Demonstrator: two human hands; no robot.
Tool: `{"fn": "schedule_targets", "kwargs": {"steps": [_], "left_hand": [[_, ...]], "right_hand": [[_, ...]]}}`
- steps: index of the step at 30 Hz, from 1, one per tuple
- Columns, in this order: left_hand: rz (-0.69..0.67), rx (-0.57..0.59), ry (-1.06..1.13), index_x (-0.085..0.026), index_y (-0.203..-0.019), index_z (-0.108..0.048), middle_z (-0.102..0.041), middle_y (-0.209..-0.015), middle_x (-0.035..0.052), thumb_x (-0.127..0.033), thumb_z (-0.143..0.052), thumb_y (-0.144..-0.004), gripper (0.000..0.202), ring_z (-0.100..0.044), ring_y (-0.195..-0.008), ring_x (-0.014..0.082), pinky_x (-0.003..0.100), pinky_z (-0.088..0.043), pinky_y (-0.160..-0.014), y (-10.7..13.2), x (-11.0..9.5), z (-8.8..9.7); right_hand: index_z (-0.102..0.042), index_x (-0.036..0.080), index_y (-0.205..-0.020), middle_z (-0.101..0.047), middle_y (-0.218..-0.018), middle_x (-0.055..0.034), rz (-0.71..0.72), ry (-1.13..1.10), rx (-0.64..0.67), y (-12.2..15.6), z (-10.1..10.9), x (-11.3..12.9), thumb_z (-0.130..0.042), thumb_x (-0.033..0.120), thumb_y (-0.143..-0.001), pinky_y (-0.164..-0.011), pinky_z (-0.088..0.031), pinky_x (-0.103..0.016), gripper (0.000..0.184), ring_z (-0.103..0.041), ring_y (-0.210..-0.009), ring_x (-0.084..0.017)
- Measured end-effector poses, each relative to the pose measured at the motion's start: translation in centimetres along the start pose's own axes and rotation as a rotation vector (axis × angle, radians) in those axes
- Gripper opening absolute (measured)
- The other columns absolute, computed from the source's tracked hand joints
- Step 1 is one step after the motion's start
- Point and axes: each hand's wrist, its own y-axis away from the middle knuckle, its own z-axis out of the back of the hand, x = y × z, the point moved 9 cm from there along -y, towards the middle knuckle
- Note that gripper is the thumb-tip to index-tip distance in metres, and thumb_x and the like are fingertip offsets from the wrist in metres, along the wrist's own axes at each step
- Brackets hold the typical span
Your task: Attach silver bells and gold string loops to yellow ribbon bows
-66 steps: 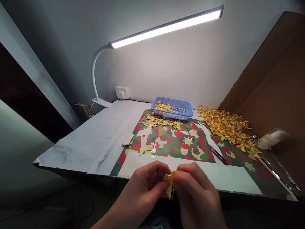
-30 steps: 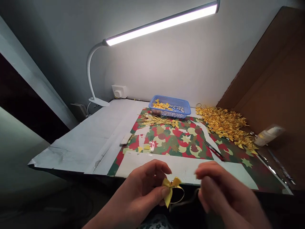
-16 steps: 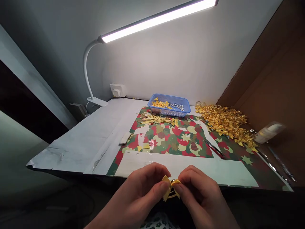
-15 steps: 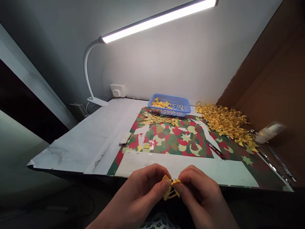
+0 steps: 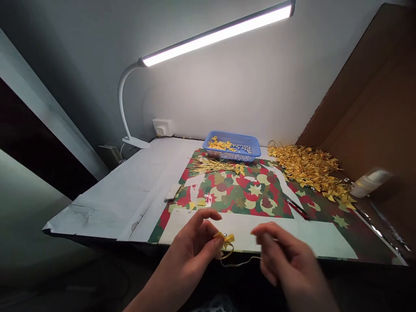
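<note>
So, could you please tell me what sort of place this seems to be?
Probably a craft workspace: a lit lamp above the table, a blue basket holding yellow bows and silvery beads, and a heap of gold bows at the right.

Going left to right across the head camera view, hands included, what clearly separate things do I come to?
Lamp clip, wall plug, left hand, small yellow bow pinched in its fingertips, right hand, bottle.
</note>
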Motion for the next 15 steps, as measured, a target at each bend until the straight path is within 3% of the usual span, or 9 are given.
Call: {"fn": "schedule_targets", "kwargs": {"steps": [2, 5, 7, 9, 11, 15], "left_hand": [[-0.014, -0.039, -0.089, -0.031, -0.11, -0.055, -0.051, -0.077, -0.0064, -0.033, -0.056, -0.096, 0.014, -0.054, -0.072, 0.0143, 0.029, -0.045, -0.073, 0.0, 0.2, 0.8], [-0.012, -0.013, -0.137, -0.026, -0.092, -0.062, -0.054, -0.079, -0.0042, -0.029, -0.054, -0.096, 0.01, -0.058, -0.073, 0.0149, 0.03, -0.047, -0.074, -0.2, 0.5, 1.1], [-0.052, 0.022, -0.13, -0.022, -0.077, -0.064, -0.055, -0.077, -0.0026, -0.022, -0.055, -0.094, 0.02, -0.058, -0.072, 0.015, 0.029, -0.047, -0.072, -0.3, 0.3, 1.0], [-0.104, 0.03, -0.119, -0.021, -0.068, -0.066, -0.054, -0.074, -0.0015, -0.016, -0.056, -0.09, 0.025, -0.056, -0.07, 0.0147, 0.027, -0.047, -0.068, -0.3, 0.0, 1.0], [-0.132, 0.018, -0.13, -0.02, -0.067, -0.069, -0.055, -0.075, -0.0005, -0.013, -0.057, -0.087, 0.025, -0.056, -0.07, 0.015, 0.027, -0.047, -0.067, -0.4, 0.0, 0.9], [-0.118, 0.038, -0.252, -0.021, -0.074, -0.076, -0.06, -0.08, 0.0028, -0.018, -0.056, -0.089, 0.024, -0.059, -0.074, 0.0177, 0.029, -0.048, -0.07, -0.8, 0.3, 0.1]], "right_hand": [[-0.075, 0.022, -0.094, -0.056, -0.066, 0.0026, 0.097, -0.126, -0.129, 0.5, 2.2, 2.2, -0.074, 0.043, -0.083, -0.039, -0.039, -0.019, 0.024, -0.045, -0.042, -0.005], [-0.077, 0.024, -0.09, -0.068, -0.075, -0.0001, 0.351, -0.138, -0.525, 2.3, 6.0, 6.0, -0.081, 0.034, -0.077, -0.049, -0.053, -0.018, 0.017, -0.066, -0.056, -0.01], [-0.077, 0.022, -0.087, -0.069, -0.075, 0.0017, 0.475, -0.112, -0.76, 3.7, 7.0, 7.5, -0.081, 0.027, -0.076, -0.057, -0.056, -0.015, 0.013, -0.071, -0.063, -0.01], [-0.075, 0.02, -0.086, -0.067, -0.073, 0.0037, 0.557, -0.066, -0.875, 4.5, 7.1, 8.3, -0.08, 0.022, -0.078, -0.061, -0.057, -0.016, 0.009, -0.07, -0.062, -0.009], [-0.072, 0.022, -0.09, -0.063, -0.074, 0.0048, 0.615, 0.028, -0.841, 4.7, 6.7, 8.6, -0.073, 0.021, -0.086, -0.061, -0.057, -0.02, 0.004, -0.068, -0.062, -0.009], [-0.065, 0.026, -0.107, -0.067, -0.091, -0.0017, 0.557, 0.329, -0.379, 4.4, 3.7, 6.7, -0.054, 0.03, -0.1, -0.062, -0.058, -0.03, 0.014, -0.067, -0.073, -0.015]]}}
